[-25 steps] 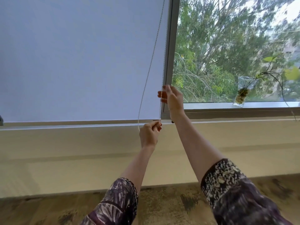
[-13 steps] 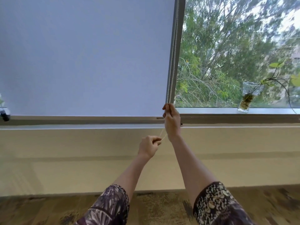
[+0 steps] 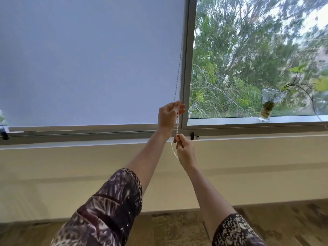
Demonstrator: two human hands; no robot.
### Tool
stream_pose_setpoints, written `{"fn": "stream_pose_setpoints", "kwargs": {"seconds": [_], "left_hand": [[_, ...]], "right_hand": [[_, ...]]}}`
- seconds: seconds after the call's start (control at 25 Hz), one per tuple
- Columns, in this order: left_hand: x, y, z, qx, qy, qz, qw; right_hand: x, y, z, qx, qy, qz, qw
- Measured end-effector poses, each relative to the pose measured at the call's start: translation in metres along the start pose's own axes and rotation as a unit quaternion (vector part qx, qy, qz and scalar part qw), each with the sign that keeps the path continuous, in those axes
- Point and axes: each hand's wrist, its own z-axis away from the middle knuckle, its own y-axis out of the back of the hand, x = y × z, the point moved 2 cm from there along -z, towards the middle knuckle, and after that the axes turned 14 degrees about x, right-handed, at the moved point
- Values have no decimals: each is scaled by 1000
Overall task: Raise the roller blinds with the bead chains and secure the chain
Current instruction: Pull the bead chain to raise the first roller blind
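A pale grey roller blind (image 3: 88, 59) covers the left window pane, its bottom bar (image 3: 79, 127) just above the sill. A white bead chain (image 3: 179, 71) hangs along the blind's right edge beside the frame post. My left hand (image 3: 169, 115) is raised and closed on the chain near the blind's lower right corner. Below it, my right hand (image 3: 184, 150) pinches the same chain at sill height, and a loop of chain dangles between the two hands.
The right pane is uncovered and shows trees. A glass vase with a plant cutting (image 3: 266, 110) stands on the sill at the right. A small black clip (image 3: 192, 136) sits on the sill ledge beside my right hand. Another dark fitting (image 3: 4, 134) is at the far left.
My left hand went up from below the sill to grip the chain higher. My right hand came down to sill level. The blind's bottom edge looks about where it was.
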Motion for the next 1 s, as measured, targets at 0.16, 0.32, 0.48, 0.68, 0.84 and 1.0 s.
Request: {"fn": "stream_pose_setpoints", "kwargs": {"seconds": [0.16, 0.32, 0.48, 0.68, 0.84, 1.0], "left_hand": [[19, -12, -16, 16, -24, 3, 1000], [9, -5, -16, 89, -58, -62, 992], [-10, 4, 0, 108, -88, -114, 984], [-35, 25, 13, 102, -104, -153, 977], [-57, 44, 20, 102, -124, -185, 970], [-77, 48, 34, 98, -91, -187, 973]], "right_hand": [[14, 4, 10, -7, -6, 29, 1000], [19, 2, 11, -35, -8, 76, 996], [25, -3, 11, -112, -56, 109, 986], [-5, 5, -24, -49, -122, -40, 991], [-75, 5, -75, -46, -110, -161, 980], [-152, -5, -111, -52, -63, -220, 972]]}}
